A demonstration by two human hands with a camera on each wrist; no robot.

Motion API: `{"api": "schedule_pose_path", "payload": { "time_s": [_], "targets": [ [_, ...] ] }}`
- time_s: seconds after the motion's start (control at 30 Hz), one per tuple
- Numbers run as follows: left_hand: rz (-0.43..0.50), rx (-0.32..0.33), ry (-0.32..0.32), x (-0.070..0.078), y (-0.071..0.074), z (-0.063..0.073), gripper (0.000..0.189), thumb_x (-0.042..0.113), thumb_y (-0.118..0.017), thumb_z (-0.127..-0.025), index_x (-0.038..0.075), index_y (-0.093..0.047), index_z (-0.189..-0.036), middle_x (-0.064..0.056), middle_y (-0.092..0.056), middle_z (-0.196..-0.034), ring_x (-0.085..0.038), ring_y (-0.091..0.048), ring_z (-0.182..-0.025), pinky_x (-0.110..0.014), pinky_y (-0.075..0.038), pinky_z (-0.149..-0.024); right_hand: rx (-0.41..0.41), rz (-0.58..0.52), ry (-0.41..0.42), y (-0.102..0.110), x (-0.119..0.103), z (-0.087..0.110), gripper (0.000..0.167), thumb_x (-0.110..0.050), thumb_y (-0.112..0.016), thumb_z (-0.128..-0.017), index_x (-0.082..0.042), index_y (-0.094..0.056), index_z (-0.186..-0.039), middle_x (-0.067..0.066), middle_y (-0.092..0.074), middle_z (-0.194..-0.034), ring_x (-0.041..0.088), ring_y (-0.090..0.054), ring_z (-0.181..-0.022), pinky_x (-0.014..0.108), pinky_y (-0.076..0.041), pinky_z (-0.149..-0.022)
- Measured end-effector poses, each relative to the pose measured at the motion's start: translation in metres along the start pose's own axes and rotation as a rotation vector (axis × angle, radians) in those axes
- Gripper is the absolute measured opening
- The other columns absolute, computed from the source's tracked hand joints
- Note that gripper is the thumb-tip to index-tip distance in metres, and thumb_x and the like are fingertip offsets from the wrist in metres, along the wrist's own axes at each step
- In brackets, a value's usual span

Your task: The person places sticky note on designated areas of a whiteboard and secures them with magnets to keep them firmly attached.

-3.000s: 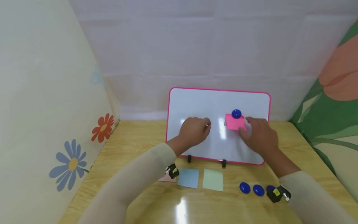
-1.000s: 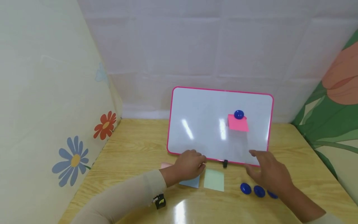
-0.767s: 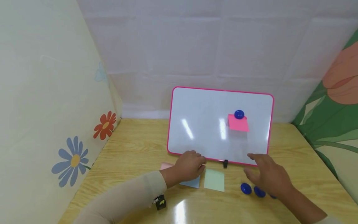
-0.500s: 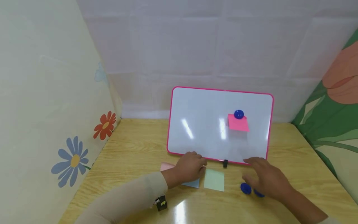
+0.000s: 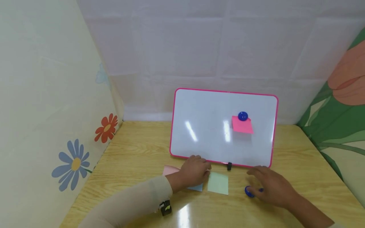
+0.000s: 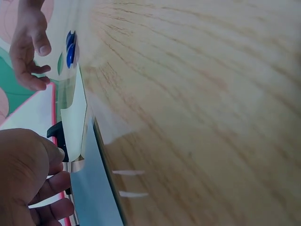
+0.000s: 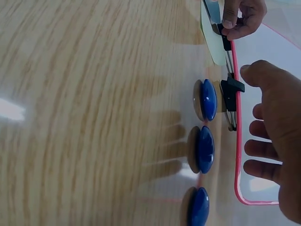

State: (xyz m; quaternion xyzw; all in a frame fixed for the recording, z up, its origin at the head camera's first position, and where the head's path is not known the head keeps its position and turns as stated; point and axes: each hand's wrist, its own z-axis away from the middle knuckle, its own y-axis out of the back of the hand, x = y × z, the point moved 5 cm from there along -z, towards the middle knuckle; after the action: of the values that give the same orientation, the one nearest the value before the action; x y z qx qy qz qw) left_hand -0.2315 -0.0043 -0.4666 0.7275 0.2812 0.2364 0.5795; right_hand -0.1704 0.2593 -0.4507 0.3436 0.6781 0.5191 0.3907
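Observation:
My left hand [image 5: 195,172] bends over the blue sticky note [image 5: 196,188], its thumb and forefinger pinching the near corner of the pale green sticky note [image 5: 218,183]. Most of the blue note lies hidden beneath that hand. Above several blue magnets [image 7: 205,150] on the table, my right hand [image 5: 273,187] hovers with fingers spread and loosely bent. The right wrist view shows a gap between its fingers and the magnets. On the whiteboard [image 5: 205,126], another blue magnet [image 5: 243,116] holds up a bright pink sticky note [image 5: 242,126].
A pale pink sticky note [image 5: 169,169] lies left of the blue one, partly under my wrist. Black clip feet [image 5: 229,166] support the pink-edged board on the wooden table [image 5: 137,145]. A white sheet [image 5: 176,47] hangs behind, with flower-painted panels [image 5: 82,152] at both sides.
Both hands have come down from the board, the left to the notes, the right to the magnets. Over the last second the right hand sinks further and covers more magnets; the left barely moves.

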Motion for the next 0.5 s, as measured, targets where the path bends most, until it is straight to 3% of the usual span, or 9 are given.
{"api": "schedule_pose_path", "payload": {
  "time_s": [0.2, 0.5],
  "targets": [
    [-0.011, -0.014, 0.001, 0.001, -0.004, 0.000, 0.011, 0.030, -0.070, -0.095, 0.024, -0.075, -0.102, 0.011, -0.071, -0.097, -0.011, -0.057, -0.083, -0.026, -0.042, -0.073, -0.085, -0.004, 0.025, -0.009, 0.001, 0.002, 0.054, -0.056, -0.079, -0.084, -0.017, -0.070, -0.120, 0.001, -0.065, -0.123, 0.027, -0.063, -0.115, 0.051, -0.052, -0.095],
    [-0.031, -0.009, -0.015, 0.002, -0.006, -0.002, 0.009, 0.030, -0.070, -0.094, 0.025, -0.075, -0.100, 0.012, -0.071, -0.097, -0.012, -0.057, -0.082, -0.027, -0.042, -0.072, -0.042, 0.002, 0.068, -0.013, -0.001, 0.006, 0.040, -0.045, -0.083, -0.082, -0.020, -0.071, -0.110, -0.001, -0.062, -0.118, 0.023, -0.063, -0.110, 0.047, -0.053, -0.093]
  ]
}}
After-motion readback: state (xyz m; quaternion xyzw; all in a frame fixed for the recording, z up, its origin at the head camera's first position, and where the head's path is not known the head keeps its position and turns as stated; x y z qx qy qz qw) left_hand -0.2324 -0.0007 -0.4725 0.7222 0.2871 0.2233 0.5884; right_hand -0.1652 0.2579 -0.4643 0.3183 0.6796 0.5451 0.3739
